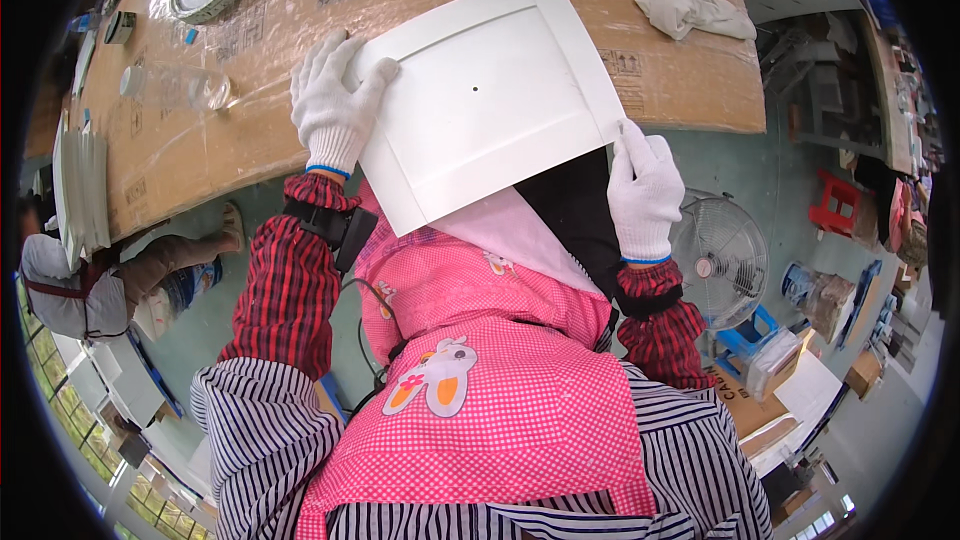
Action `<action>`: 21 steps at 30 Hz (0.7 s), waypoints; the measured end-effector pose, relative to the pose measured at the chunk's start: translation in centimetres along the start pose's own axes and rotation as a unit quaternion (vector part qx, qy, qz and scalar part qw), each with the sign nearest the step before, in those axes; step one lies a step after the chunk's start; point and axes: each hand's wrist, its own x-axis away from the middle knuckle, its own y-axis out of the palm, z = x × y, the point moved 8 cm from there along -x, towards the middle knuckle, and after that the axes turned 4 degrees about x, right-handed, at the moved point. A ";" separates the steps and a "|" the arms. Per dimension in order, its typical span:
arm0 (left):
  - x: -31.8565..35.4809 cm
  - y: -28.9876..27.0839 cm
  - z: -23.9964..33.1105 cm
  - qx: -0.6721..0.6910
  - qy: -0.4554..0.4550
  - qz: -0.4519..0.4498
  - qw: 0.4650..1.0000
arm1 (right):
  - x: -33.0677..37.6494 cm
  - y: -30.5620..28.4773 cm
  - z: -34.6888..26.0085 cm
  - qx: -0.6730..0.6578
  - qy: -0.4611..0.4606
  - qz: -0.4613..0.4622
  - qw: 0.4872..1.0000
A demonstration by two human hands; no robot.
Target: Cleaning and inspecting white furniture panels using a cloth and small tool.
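Cardboard-covered table, smooth square white panel

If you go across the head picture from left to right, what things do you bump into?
Clear plastic bottle → left hand in a white glove → square white panel → right hand in a white glove → round floor fan → red stool.
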 end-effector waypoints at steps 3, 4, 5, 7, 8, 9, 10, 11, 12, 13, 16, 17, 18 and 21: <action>-0.1 -0.3 0.5 0.003 0.012 0.007 1.000 | 1.4 0.8 -2.8 0.014 -0.043 -0.031 0.999; 0.0 -0.3 0.4 0.004 0.011 0.007 1.000 | 1.9 1.0 -3.6 -0.005 -0.041 -0.047 0.998; 0.0 -0.2 0.3 0.001 0.012 0.008 1.000 | 2.1 1.4 -4.2 -0.023 -0.071 -0.051 0.996; 0.0 -0.1 0.2 -0.003 0.013 0.008 1.000 | 1.1 1.1 -3.5 -0.013 -0.058 -0.049 0.997; 0.0 -0.2 0.2 -0.004 0.010 0.007 1.000 | 0.4 0.9 -2.5 -0.014 -0.054 -0.024 0.998; 0.0 -0.3 0.3 -0.005 0.007 0.006 1.000 | -0.2 0.6 -1.9 -0.015 -0.051 0.000 0.999; 0.0 -0.3 0.4 -0.005 0.006 0.006 1.000 | 0.1 0.7 -1.9 0.001 -0.043 -0.011 0.999; 0.0 -0.4 0.5 0.003 0.003 0.006 1.000 | 0.2 0.8 -2.0 0.000 -0.044 -0.011 0.999; 0.0 -0.4 0.5 0.012 0.000 0.006 1.000 | 0.3 0.8 -2.0 -0.001 -0.044 -0.010 0.999; 0.0 -0.5 0.4 0.011 -0.001 0.007 1.000 | 0.3 0.9 -2.1 -0.003 -0.043 -0.009 0.999; 0.1 -0.2 0.2 0.008 0.002 0.006 1.000 | -0.3 1.0 -0.6 -0.054 -0.035 -0.040 0.997; 0.1 -0.3 0.2 0.005 0.005 0.011 1.000 | -0.7 1.0 -0.4 -0.054 -0.034 -0.041 0.997; 0.2 -0.4 0.2 0.002 0.008 0.016 1.000 | -1.2 0.8 0.3 -0.058 -0.003 -0.033 0.998; 0.1 -0.5 0.3 0.009 0.007 0.011 1.000 | -1.3 0.5 1.0 -0.051 0.002 0.004 0.999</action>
